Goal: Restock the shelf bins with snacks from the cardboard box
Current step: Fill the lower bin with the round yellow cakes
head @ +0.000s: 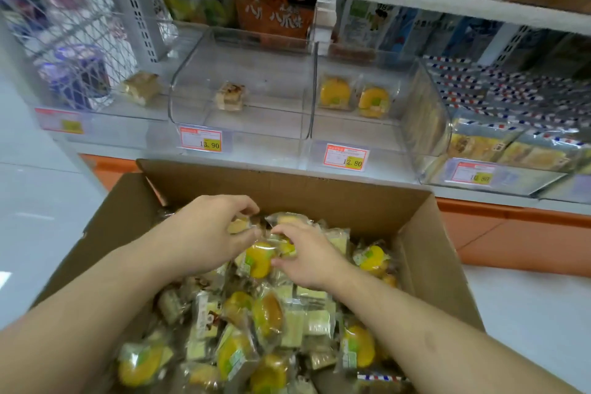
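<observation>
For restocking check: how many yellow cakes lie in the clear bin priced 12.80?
2: left yellow cake and right yellow cake, side by side on the bin floor; none seems hidden.

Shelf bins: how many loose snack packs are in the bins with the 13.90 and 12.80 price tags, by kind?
Pale square cake pack in the 13.90 bin: 1
Yellow round cake packs in the 12.80 bin: 2
Total: 3

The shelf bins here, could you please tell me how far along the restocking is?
Barely started. The middle clear bin holds one pale cake, and its neighbour two yellow ones. The left hand and right hand are both gathering packets. The cardboard box looks nearly full.
</observation>
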{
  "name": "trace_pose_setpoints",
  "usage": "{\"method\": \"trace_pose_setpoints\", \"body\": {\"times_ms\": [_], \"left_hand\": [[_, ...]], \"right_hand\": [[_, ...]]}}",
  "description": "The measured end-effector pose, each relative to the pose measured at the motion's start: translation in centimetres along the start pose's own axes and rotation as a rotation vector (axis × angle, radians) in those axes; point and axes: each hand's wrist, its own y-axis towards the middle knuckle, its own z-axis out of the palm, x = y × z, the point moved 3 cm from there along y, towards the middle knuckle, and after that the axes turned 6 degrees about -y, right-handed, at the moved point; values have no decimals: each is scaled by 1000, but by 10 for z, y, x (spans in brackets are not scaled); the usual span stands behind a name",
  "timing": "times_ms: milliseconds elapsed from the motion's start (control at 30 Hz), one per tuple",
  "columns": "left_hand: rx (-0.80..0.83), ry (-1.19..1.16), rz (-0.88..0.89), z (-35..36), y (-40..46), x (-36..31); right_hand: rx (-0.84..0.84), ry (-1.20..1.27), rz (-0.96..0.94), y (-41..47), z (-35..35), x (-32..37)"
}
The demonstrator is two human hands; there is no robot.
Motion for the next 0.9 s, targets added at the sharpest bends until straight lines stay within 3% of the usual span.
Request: {"method": "trace_pose_setpoints", "body": {"times_ms": [133, 233, 333, 433, 700, 900], "left_hand": [[57, -10, -93, -8, 11, 21], [85, -8, -112, -12, 24, 22], [81, -29, -107, -15, 34, 18], [67, -110, -109, -13, 43, 11], [195, -589, -53, -10, 48, -34], [-47, -1317, -142, -17, 44, -55]], "right_hand": [[-15, -45, 85, 19, 52, 9], [-36, 62, 187, 17, 66, 8], [-44, 331, 292, 14, 46, 2], [-57, 529, 262, 9, -8, -3], [-115, 726, 81, -37, -141, 6], [-316, 875, 42, -45, -180, -9]]}}
